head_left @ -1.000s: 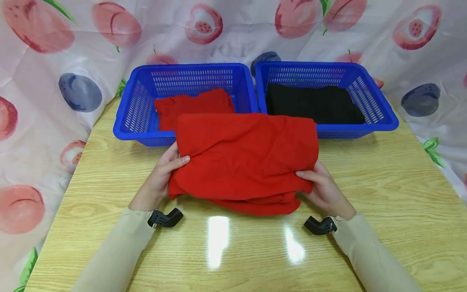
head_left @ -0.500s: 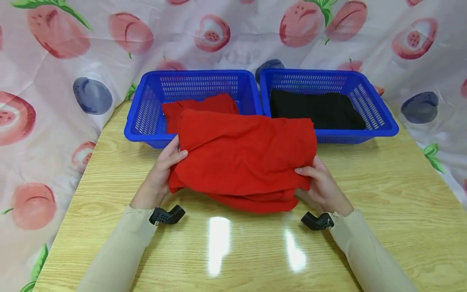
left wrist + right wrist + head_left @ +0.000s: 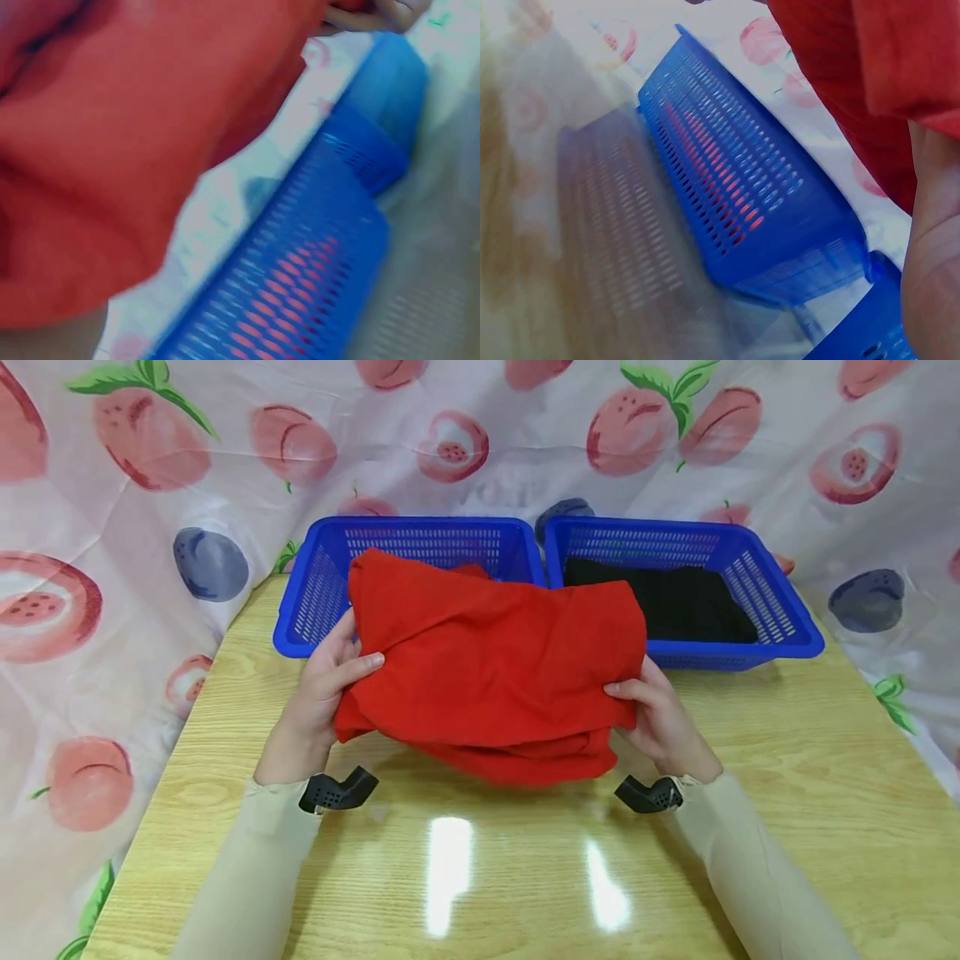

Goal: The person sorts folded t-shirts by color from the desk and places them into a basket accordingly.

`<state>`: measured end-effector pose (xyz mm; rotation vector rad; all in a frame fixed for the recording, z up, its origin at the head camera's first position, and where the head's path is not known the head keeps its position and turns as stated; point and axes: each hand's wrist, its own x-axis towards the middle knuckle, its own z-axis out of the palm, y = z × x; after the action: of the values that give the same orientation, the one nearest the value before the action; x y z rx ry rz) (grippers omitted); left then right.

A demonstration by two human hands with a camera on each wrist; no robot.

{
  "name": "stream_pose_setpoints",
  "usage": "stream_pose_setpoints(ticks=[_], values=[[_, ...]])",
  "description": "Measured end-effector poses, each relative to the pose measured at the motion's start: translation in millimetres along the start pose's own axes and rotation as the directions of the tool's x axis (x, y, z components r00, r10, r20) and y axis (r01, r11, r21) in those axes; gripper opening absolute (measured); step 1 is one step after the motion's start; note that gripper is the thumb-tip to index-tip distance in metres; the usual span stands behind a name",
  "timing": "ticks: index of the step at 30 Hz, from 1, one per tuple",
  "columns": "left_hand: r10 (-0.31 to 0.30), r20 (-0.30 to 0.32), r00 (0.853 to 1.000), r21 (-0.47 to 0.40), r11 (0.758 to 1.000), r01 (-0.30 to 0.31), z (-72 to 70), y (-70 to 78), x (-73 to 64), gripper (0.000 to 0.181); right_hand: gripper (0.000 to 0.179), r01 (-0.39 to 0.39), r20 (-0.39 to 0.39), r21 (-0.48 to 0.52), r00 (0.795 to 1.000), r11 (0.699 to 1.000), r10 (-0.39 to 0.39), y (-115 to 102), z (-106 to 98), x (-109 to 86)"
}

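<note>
Between both hands hangs a folded red cloth (image 3: 487,668), its lower layers sagging above the table. The left hand (image 3: 311,702) grips its left end, thumb on top and the other fingers mostly behind the fabric. At the right end, the right hand (image 3: 663,718) pinches it in the same way. The cloth's upper left corner overlaps the left blue basket (image 3: 307,602) in the head view and hides most of the red cloth (image 3: 472,571) inside. In the left wrist view the held cloth (image 3: 135,127) fills the upper left; in the right wrist view the right hand (image 3: 941,255) is partly cut off.
The right blue basket (image 3: 735,650) stands beside the left one and contains a folded black cloth (image 3: 682,597). Both rest at the back of a wooden table (image 3: 787,760). Behind them hangs a fruit-print curtain (image 3: 540,460).
Both hands have lifted the red cloth upward toward the left basket, its left end now higher and covering more of that basket. The head view has tilted up.
</note>
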<state>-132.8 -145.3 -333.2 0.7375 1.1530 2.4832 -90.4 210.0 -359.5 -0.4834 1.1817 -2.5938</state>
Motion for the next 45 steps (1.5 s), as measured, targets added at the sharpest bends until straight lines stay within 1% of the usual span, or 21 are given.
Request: stream_pose_setpoints(ticks=[5,9,15,18,20,23,26,29,31,33,36,39,42,45], values=[[0.054,-0.01,0.998,0.001,0.999,-0.054,8.3,12.7,10.1,0.053,0.037,0.046,0.006,0.064,0.999,0.997,-0.046,-3,4,12.9],[0.096,-0.031,0.995,-0.009,0.995,-0.097,14.3,16.8,18.8,0.052,0.036,0.085,-0.016,0.088,0.996,0.992,-0.084,-4,8,23.2],[0.177,-0.097,0.979,-0.063,0.981,-0.183,17.8,21.7,29.0,0.056,0.036,0.167,-0.029,0.156,0.986,0.974,-0.165,-1,16,41.0],[0.195,-0.125,0.973,-0.077,0.976,-0.205,17.9,23.0,33.4,0.057,0.035,0.205,-0.051,0.191,0.979,0.96,-0.199,1,18,47.7],[0.207,-0.137,0.969,-0.075,0.973,-0.218,18.7,24.1,36.3,0.058,0.033,0.236,-0.082,0.202,0.971,0.95,-0.224,2,19,52.2],[0.22,-0.158,0.963,-0.071,0.97,-0.233,20.3,26.2,40.7,0.058,0.032,0.285,-0.157,0.193,0.954,0.939,-0.257,1,24,59.5],[0.227,-0.18,0.957,-0.067,0.968,-0.242,21.2,29.2,44.5,0.057,0.037,0.315,-0.231,0.203,0.936,0.927,-0.267,1,30,66.3],[0.236,-0.202,0.951,-0.073,0.964,-0.255,21.0,32.3,47.3,0.057,0.04,0.326,-0.267,0.225,0.927,0.918,-0.263,1,36,73.3],[0.245,-0.211,0.946,-0.095,0.958,-0.269,19.6,34.9,48.7,0.058,0.039,0.336,-0.273,0.246,0.924,0.909,-0.267,1,42,79.0],[0.268,-0.208,0.941,-0.104,0.95,-0.294,17.0,37.7,50.3,0.059,0.037,0.348,-0.27,0.272,0.923,0.897,-0.276,2,48,85.9],[0.288,-0.203,0.936,-0.115,0.942,-0.315,11.1,39.4,53.2,0.06,0.032,0.377,-0.29,0.29,0.91,0.88,-0.295,2,58,95.3],[0.29,-0.213,0.933,-0.115,0.941,-0.319,3.4,39.5,55.0,0.061,0.031,0.397,-0.332,0.254,0.892,0.882,-0.306,1,67,104.4],[0.276,-0.248,0.928,-0.121,0.942,-0.313,-3.9,38.9,55.2,0.061,0.032,0.406,-0.366,0.199,0.875,0.892,-0.317,1,74,112.6],[0.269,-0.263,0.927,-0.119,0.944,-0.308,-9.7,38.2,56.1,0.061,0.04,0.404,-0.399,0.198,0.865,0.893,-0.303,2,76,119.1]])
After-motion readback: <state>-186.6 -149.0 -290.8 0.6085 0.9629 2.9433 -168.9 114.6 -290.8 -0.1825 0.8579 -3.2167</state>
